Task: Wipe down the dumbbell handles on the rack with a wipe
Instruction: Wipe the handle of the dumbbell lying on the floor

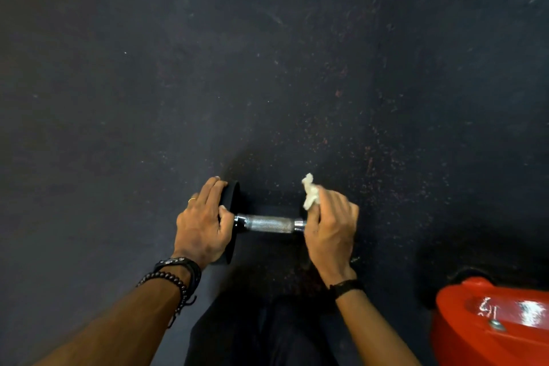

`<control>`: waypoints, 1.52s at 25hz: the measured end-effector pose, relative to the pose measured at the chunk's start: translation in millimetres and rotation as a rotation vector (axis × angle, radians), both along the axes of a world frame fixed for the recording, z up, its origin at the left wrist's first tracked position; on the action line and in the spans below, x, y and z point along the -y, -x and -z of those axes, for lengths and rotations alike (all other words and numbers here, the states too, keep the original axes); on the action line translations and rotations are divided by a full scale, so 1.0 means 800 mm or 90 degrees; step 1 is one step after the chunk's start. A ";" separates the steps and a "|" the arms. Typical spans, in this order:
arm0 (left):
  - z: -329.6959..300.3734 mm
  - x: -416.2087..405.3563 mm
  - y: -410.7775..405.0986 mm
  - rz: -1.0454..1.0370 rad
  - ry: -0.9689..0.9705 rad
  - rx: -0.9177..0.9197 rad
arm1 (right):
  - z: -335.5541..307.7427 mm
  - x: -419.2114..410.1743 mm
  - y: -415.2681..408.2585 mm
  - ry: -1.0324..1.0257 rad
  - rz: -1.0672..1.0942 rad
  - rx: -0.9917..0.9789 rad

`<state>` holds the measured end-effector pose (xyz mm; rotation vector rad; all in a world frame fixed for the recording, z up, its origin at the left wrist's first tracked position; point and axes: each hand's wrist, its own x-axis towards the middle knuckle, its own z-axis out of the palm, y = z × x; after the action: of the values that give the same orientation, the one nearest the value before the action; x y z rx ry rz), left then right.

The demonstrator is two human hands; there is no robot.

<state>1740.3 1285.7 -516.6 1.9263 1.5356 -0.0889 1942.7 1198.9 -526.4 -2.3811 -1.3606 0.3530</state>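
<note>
Over on the left, the left hand [202, 224] is clamped round the dumbbell's [252, 223] black end plate [231, 196], fingers draped over the top edge and thumb tucked against its inner face, steadying it. The dumbbell itself is not on any rack here; it lies crosswise above the dark rubber floor [267, 68], just ahead of the person's knees, and whether it rests on the floor or is lifted off it, I can't tell. Moving along, there's the knurled steel handle [269, 223], bare and shining between the two hands. And at its right end, the right hand [329, 226] is closed round the bar's collar with a crumpled white wipe [311, 194] pinched between thumb and fingers, most of it sticking up clear of the metal. That's the worry: with the wipe bunched like that, a pass along the handle could be skin on steel and little cloth, leaving the knurling uncleaned. The far plate is hidden behind that hand, too. Bottom right, a red plate [490, 324] sits well apart.
</note>
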 end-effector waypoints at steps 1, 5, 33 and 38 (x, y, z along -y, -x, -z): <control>0.001 -0.003 -0.001 0.002 0.001 -0.001 | 0.007 0.002 0.001 0.041 -0.066 0.058; 0.000 -0.022 -0.011 0.004 0.020 -0.027 | 0.004 -0.021 0.000 0.091 -0.091 0.106; -0.012 0.014 -0.035 0.146 -0.187 -0.122 | -0.020 -0.045 -0.013 -0.118 -0.006 -0.057; -0.021 0.171 -0.094 0.355 -0.133 0.037 | -0.108 0.111 -0.040 -0.257 0.180 -0.043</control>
<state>1815.2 1148.6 -499.5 2.4555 0.9616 -0.1152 1974.6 1110.0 -440.1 -2.1558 -0.9409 0.0687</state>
